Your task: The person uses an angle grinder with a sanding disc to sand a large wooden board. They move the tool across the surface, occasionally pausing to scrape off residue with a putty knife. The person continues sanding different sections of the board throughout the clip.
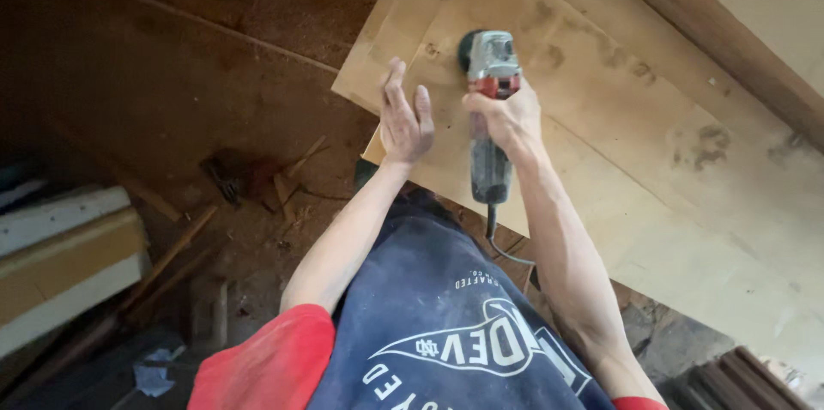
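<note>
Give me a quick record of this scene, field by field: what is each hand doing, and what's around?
Right hand: grip closed around a grey and red power grinder, held on the board
Left hand: open, fingers spread, flat on the plywood board
Cord: hangs from the tool's rear
Floor: sawdust, wood scraps

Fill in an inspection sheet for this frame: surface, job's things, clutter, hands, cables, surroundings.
Surface: pale plywood sheet, stained with dark smudges.
Job's things: grey and red angle grinder, head down on the sheet.
Clutter: wood scraps and sawdust on the dirt floor.
Hands: right hand wrapped around the grinder; left hand open, at the sheet's edge.
Cables: black cord hangs from the grinder's rear.
Surroundings: stacked white boards at left; wooden beam at upper right.
</note>
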